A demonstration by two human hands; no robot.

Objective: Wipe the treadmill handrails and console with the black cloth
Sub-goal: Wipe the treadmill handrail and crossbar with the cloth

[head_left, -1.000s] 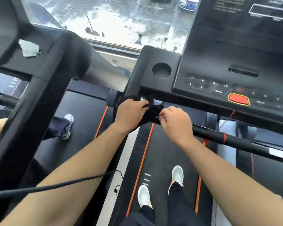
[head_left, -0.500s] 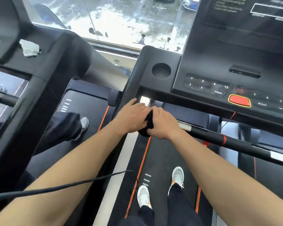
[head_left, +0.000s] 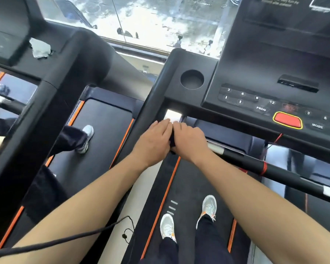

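Black cloth [head_left: 171,142] sat bunched btwn both hands at the left end of the handrail [head_left: 244,161], just below the console [head_left: 255,73], w/ only a dark strip showing. L hand [head_left: 153,142] lay over it, fingers straight & pressed together. R hand [head_left: 189,141] curled over cloth & rail, fingertips hidden. Red button [head_left: 287,120] sat further right on console. Person's shoes [head_left: 167,227] stood on belt [head_left: 185,183] below. Crumpled white tissue [head_left: 40,48] lay on neighbouring treadmill [head_left: 65,60].
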